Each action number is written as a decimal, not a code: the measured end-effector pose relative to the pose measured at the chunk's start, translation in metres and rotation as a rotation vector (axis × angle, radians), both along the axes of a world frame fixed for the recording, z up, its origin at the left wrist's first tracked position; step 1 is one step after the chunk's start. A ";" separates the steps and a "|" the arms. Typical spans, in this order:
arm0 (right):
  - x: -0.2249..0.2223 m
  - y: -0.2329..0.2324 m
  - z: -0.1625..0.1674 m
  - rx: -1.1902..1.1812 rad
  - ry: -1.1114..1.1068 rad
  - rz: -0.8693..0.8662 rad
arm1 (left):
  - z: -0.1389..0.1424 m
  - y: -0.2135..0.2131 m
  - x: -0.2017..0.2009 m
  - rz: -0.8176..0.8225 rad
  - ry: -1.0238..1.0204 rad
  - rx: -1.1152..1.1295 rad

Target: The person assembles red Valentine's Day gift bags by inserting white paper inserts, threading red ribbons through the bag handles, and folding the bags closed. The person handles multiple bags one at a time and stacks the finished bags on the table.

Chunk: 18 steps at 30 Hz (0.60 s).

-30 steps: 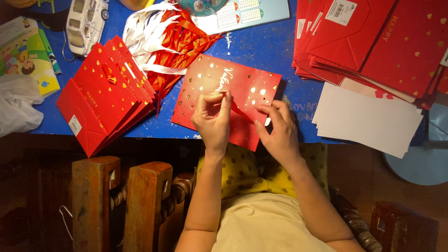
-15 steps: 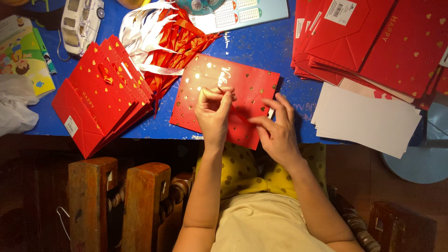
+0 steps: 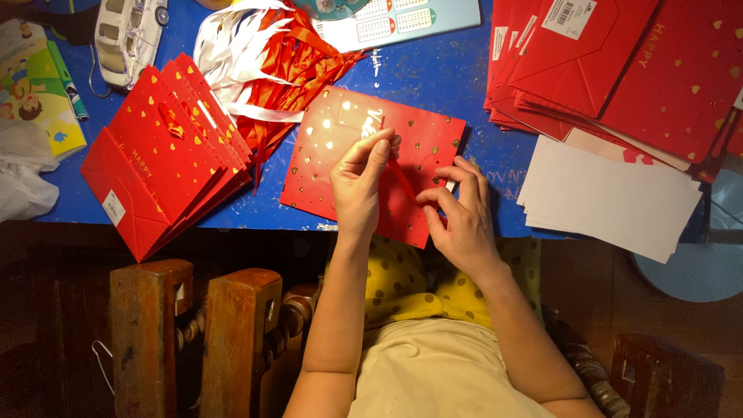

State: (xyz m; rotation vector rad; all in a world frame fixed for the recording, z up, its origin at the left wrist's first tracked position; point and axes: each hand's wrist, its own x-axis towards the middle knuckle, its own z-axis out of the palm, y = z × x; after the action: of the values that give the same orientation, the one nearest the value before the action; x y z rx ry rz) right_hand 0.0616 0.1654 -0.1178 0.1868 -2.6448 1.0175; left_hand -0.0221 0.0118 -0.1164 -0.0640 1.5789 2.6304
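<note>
- Basically, flat red paper bag (image 3: 340,155) with gold hearts lay on the blue table (image 3: 480,85), near its front edge, right before the person.
- Left hand (image 3: 360,186) sat over the bag's middle, fingers together, pinched on a thin red ribbon (image 3: 400,179) near the bag's top edge.
- Right hand (image 3: 460,217) rested on the bag's right lower corner, thumb and forefinger closed together; whether it gripped the ribbon's other end, couldn't tell.
- Judgement: ribbon looked to be getting threaded as a handle. To do it well, keep the bag pinned flat with the right hand, hold the ribbon close to its tip, keep it untwisted.
- Stack of finished red bags (image 3: 159,155) lay left of it, well apart, ribbons showing.
- Loose pile of red and white ribbons (image 3: 255,58) sat behind, between stack and bag.
- Pile of flat red bags (image 3: 619,62) occupied the right rear; white card sheets (image 3: 611,201) lay just in front of that.
- Toy car (image 3: 128,31) stood at far left rear.
</note>
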 end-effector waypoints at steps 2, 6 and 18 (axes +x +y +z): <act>0.000 0.000 0.000 -0.006 0.002 0.003 | 0.002 0.001 -0.001 -0.028 -0.027 0.088; 0.000 0.000 0.000 -0.022 0.000 0.011 | -0.002 0.001 -0.001 -0.086 -0.065 0.202; 0.002 0.006 0.002 -0.146 0.021 -0.062 | -0.021 -0.001 -0.004 -0.069 -0.019 -0.125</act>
State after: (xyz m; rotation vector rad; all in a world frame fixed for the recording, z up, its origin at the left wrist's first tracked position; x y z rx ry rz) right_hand 0.0631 0.1716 -0.1161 0.0830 -2.5280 1.1759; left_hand -0.0264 0.0111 -0.1378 -0.0411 1.7052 2.4706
